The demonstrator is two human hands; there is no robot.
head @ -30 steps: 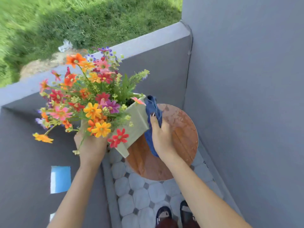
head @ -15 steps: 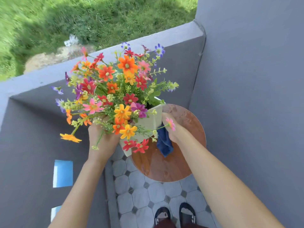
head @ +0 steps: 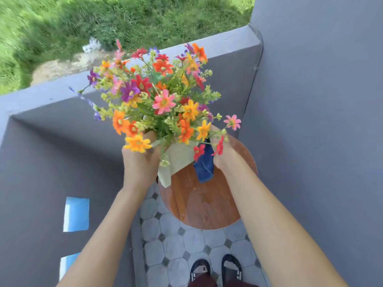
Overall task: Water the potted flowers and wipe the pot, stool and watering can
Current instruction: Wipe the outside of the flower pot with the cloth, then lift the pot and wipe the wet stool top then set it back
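Note:
A pale square pot (head: 178,160) full of colourful flowers (head: 163,104) is held nearly upright above the left side of a round wooden stool (head: 205,204). My left hand (head: 139,162) grips the pot's left side. My right hand (head: 222,156) presses a blue cloth (head: 204,166) against the pot's right side, and the cloth's end hangs down over the stool. The blooms hide the fingertips of both hands. Wet spots show on the stool top. No watering can is in view.
A grey parapet wall (head: 51,112) runs behind and to the left, and a tall grey wall (head: 321,121) stands close on the right. White octagonal tiles (head: 176,245) cover the narrow floor, where my sandalled feet (head: 215,268) stand. Grass lies beyond the parapet.
The pot has swung from tilted leftward to nearly upright and moved right over the stool. My right hand with the cloth slid from the pot's near face to its right side.

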